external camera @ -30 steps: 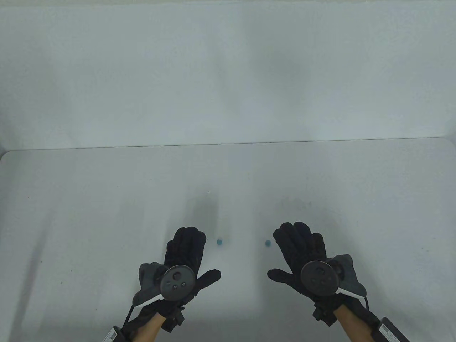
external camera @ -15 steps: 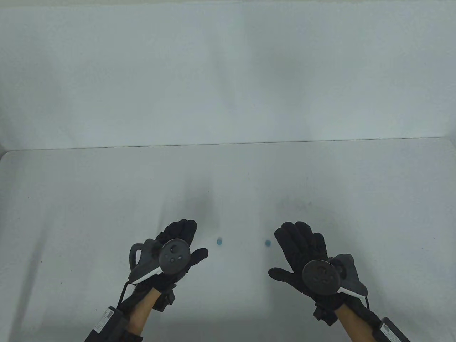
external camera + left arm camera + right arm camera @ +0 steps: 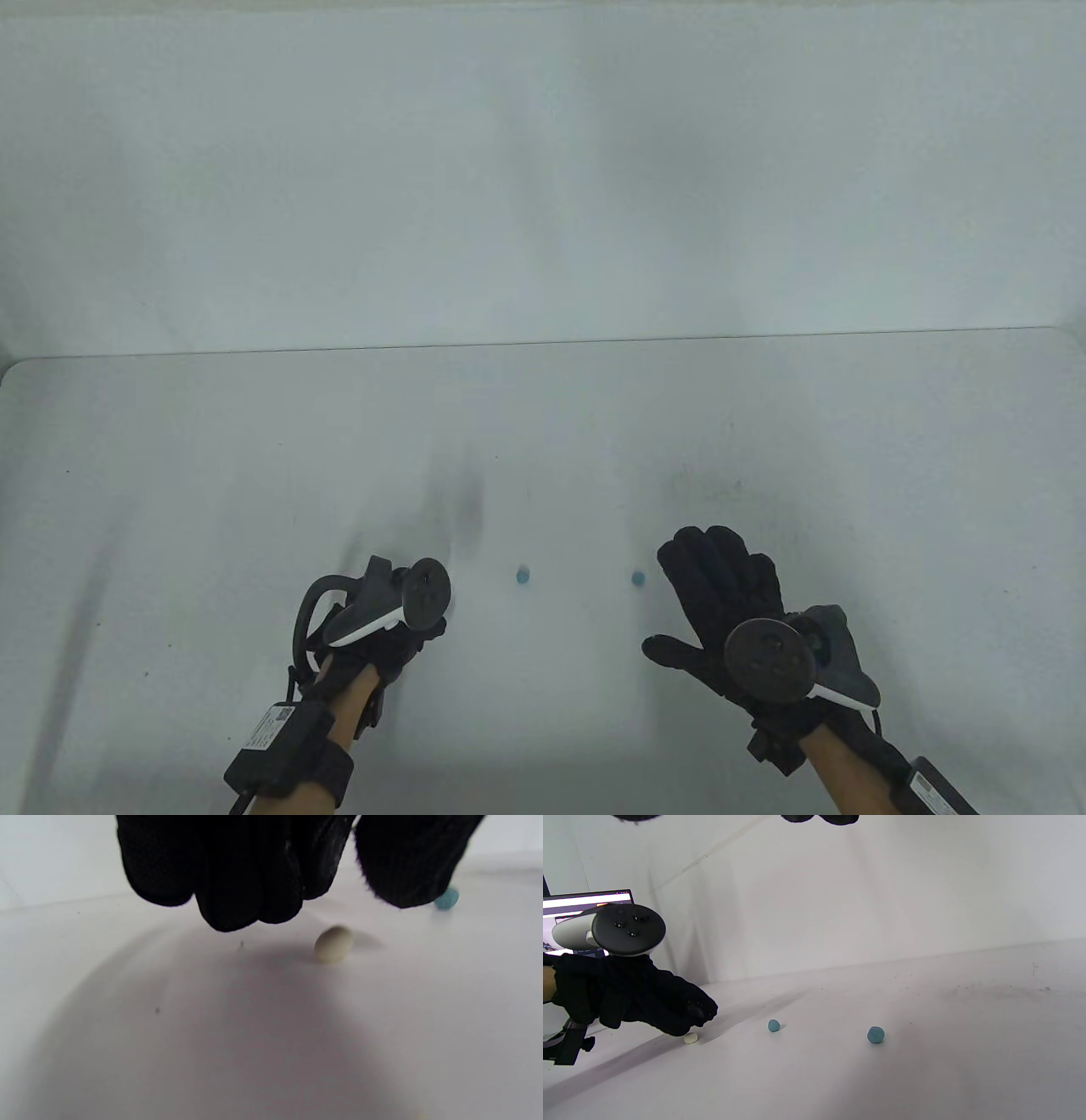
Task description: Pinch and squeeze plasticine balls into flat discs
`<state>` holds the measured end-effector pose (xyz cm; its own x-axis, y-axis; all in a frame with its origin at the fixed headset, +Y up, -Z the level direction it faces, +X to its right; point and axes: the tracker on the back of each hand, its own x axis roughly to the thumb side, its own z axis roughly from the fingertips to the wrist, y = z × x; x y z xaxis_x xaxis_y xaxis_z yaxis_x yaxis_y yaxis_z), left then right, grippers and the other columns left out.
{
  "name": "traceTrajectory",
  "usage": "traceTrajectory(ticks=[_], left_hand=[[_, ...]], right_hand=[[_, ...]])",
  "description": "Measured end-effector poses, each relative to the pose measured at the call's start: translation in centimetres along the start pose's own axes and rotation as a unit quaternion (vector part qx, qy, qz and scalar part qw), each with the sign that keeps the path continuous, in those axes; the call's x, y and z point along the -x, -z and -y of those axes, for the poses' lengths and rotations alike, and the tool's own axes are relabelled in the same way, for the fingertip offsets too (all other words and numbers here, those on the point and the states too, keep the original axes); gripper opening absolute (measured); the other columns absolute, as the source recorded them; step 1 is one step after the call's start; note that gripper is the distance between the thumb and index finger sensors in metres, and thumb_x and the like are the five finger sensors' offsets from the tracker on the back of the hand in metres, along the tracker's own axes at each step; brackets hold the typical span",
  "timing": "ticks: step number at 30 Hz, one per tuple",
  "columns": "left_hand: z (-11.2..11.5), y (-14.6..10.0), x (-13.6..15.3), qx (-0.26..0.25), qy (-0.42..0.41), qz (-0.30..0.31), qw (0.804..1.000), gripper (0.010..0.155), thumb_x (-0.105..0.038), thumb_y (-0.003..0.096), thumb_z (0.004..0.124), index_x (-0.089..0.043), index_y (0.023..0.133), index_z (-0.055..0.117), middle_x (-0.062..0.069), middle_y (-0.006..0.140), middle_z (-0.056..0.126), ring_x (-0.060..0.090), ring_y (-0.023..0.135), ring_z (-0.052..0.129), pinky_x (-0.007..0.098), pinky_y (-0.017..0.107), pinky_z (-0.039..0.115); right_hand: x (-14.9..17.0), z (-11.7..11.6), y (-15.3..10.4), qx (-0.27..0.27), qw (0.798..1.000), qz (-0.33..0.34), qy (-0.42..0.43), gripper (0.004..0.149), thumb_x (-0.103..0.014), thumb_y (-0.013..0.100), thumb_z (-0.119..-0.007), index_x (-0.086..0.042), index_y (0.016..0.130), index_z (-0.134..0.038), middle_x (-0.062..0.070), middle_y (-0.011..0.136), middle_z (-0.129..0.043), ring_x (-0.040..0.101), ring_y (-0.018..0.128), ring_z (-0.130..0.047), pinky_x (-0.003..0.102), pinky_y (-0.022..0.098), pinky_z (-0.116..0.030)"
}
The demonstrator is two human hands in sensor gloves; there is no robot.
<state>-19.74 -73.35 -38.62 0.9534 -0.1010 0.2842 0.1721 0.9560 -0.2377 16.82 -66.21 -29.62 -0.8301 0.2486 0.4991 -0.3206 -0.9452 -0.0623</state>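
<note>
Black-gloved left hand (image 3: 640,997) tips down, fingers (image 3: 237,870) apart over cream ball (image 3: 334,944).

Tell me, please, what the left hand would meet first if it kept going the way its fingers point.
Most likely the cream plasticine ball on the table: the left hand hangs over it, fingertips pointing down. Depth is unclear, so they might meet bare table beside it.

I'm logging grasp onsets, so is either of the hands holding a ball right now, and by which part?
Nothing is held. The left hand hovers over the cream ball, not touching; the right hand lies open beside a blue ball.
</note>
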Motion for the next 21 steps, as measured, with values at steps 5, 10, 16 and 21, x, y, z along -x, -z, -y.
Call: traceTrajectory(ticks=[5,10,16,21], left_hand=[[0.8,0.5,-0.1,0.009,0.039,0.000,0.999,0.063,-0.042,0.0478,0.082,-0.015,0.103,0.069,0.008,0.097,0.081,0.033,0.079,0.091,0.044,0.064,0.078],[1.0,0.4,-0.4,-0.016,0.067,0.005,0.998,0.054,-0.040,0.0468,0.082,-0.018,0.096,0.076,0.007,0.090,0.085,0.027,0.072,0.096,0.037,0.060,0.083],[1.0,0.4,-0.5,-0.022,0.070,0.004,0.997,0.049,-0.037,0.0492,0.080,-0.016,0.093,0.078,0.009,0.085,0.088,0.024,0.067,0.098,0.036,0.057,0.086],[0.0,-0.1,0.4,-0.026,-0.023,-0.017,0.999,0.050,-0.036,0.0512,0.079,-0.014,0.096,0.075,0.011,0.089,0.089,0.025,0.070,0.101,0.038,0.056,0.087]], right_hand=[[-0.1,-0.1,0.1,-0.002,1.000,-0.002,0.000,0.088,-0.071,0.052,-0.050,-0.014,0.117,-0.033,0.017,0.124,-0.033,0.052,0.112,-0.034,0.076,0.070,-0.041],[-0.3,-0.2,0.2,-0.001,1.000,-0.003,0.000,0.088,-0.071,0.052,-0.051,-0.014,0.117,-0.033,0.018,0.124,-0.033,0.052,0.112,-0.035,0.076,0.070,-0.041],[-0.3,-0.2,0.2,0.001,1.000,-0.004,0.000,0.088,-0.070,0.052,-0.051,-0.014,0.117,-0.034,0.018,0.124,-0.033,0.052,0.112,-0.035,0.076,0.070,-0.042],[-0.2,0.0,0.1,0.008,1.000,-0.005,0.002,0.087,-0.070,0.053,-0.050,-0.014,0.117,-0.034,0.018,0.124,-0.034,0.052,0.112,-0.035,0.076,0.070,-0.042]])
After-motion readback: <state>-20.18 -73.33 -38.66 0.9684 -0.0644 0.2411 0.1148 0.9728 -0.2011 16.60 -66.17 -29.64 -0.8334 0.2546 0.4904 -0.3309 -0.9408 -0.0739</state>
